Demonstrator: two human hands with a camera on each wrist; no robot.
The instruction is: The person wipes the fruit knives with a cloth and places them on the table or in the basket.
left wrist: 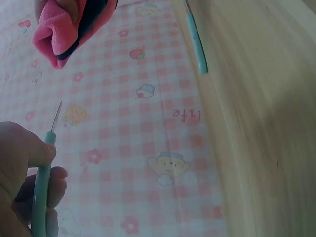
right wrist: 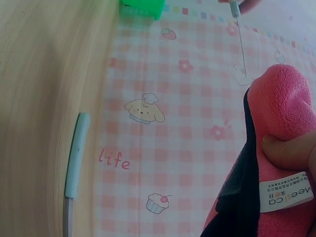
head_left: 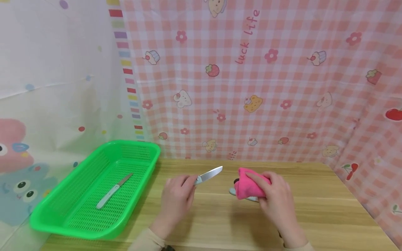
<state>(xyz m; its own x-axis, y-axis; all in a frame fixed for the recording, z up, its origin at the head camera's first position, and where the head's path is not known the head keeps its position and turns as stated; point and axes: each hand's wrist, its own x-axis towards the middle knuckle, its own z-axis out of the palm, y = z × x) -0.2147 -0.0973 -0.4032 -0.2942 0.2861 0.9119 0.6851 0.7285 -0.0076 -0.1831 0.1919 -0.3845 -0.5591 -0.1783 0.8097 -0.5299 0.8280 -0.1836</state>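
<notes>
My left hand (head_left: 177,197) grips a small knife (head_left: 208,175) by its pale teal handle (left wrist: 40,197), blade pointing up and right toward the cloth. My right hand (head_left: 276,197) clutches a folded pink cloth (head_left: 249,186) with a dark inner side and a white label (right wrist: 285,197), held just right of the blade tip. Under the cloth a second teal-handled knife (right wrist: 75,163) lies on the wooden table (head_left: 220,223); the head view shows only its handle end (head_left: 232,191). A third knife (head_left: 113,191) lies inside the green basket (head_left: 78,223).
The green perforated basket sits at the table's left edge. Pink checked fabric (head_left: 267,87) hangs behind the table and along the right side. A white cartoon-print sheet (head_left: 47,87) hangs at left.
</notes>
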